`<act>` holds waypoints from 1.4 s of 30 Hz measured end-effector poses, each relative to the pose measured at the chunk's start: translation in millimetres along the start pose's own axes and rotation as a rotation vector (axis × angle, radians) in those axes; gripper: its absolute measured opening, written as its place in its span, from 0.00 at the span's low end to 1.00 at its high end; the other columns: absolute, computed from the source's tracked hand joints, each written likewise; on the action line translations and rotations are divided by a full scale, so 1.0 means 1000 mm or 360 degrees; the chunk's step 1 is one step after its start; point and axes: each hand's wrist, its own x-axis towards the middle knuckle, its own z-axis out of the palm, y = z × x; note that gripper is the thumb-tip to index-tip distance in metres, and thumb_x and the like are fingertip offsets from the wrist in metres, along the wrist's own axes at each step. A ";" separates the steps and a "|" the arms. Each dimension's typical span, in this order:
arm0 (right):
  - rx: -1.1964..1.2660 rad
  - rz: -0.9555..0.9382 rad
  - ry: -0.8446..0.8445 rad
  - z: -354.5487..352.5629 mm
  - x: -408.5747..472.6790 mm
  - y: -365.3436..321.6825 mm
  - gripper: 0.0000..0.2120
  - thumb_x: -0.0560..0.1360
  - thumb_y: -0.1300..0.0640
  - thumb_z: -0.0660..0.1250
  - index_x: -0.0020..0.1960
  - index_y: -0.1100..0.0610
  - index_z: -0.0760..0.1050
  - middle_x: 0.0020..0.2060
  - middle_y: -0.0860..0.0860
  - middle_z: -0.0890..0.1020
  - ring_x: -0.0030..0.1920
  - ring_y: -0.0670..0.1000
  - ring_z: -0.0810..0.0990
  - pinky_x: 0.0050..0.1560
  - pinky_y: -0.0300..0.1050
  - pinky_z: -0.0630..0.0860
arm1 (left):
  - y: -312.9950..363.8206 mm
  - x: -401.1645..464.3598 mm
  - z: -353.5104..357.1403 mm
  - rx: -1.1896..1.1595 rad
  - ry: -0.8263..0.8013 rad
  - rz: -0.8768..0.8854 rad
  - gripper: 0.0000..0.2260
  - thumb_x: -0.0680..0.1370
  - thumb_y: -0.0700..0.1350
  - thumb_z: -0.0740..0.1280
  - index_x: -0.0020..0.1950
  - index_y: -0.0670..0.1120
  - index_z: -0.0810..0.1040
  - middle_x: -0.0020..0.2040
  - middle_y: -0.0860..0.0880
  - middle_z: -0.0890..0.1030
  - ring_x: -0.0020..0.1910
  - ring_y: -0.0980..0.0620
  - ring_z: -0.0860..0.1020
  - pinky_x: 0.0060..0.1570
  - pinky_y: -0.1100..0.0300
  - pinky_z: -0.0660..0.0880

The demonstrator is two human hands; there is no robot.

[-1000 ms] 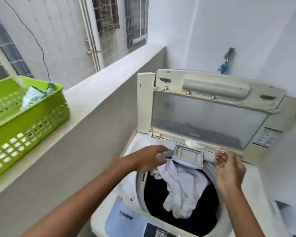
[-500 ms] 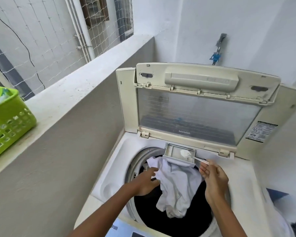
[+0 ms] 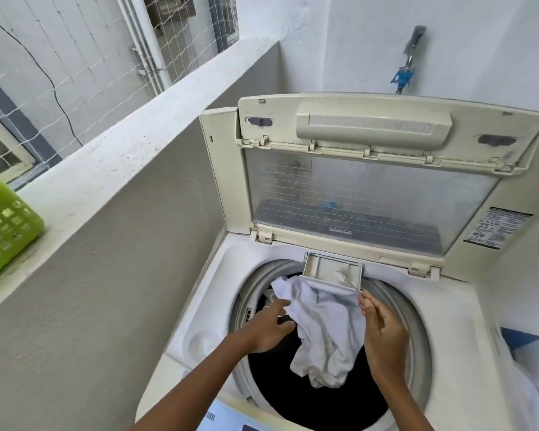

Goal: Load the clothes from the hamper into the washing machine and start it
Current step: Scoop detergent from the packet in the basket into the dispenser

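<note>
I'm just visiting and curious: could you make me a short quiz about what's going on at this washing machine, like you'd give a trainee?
1. True or false: the lid of the washing machine is closed.
2. What does the right hand pinch?
A. a thin spoon reaching into the detergent drawer
B. a clothes peg
C. a bottle cap
3. Fill in: the left hand touches the ____ garment draped over the drum's edge.

Key: 1 false; 2 A; 3 white.
</note>
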 end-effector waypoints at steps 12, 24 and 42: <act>0.1261 0.0786 0.0312 0.001 0.001 -0.047 0.09 0.79 0.64 0.60 0.52 0.68 0.76 0.41 0.59 0.82 0.37 0.46 0.85 0.43 0.37 0.81 | 0.014 -0.051 -0.031 -0.0033 0.0467 0.0331 0.20 0.80 0.48 0.60 0.73 0.54 0.63 0.68 0.53 0.71 0.63 0.57 0.72 0.62 0.63 0.69; 0.1593 0.0824 -0.0723 0.053 -0.048 -0.200 0.28 0.39 0.51 0.80 0.36 0.61 0.84 0.37 0.55 0.86 0.39 0.49 0.86 0.34 0.37 0.80 | 0.020 -0.228 -0.157 0.0538 0.1482 0.0738 0.16 0.79 0.51 0.59 0.66 0.53 0.71 0.63 0.56 0.73 0.62 0.59 0.71 0.63 0.66 0.66; 0.1667 0.0596 -0.1367 0.150 -0.099 -0.359 0.07 0.77 0.63 0.62 0.43 0.63 0.76 0.32 0.56 0.84 0.35 0.49 0.85 0.38 0.37 0.81 | 0.014 -0.317 -0.303 0.0800 0.1554 -0.0090 0.11 0.81 0.54 0.58 0.54 0.56 0.79 0.56 0.55 0.81 0.56 0.49 0.78 0.57 0.50 0.75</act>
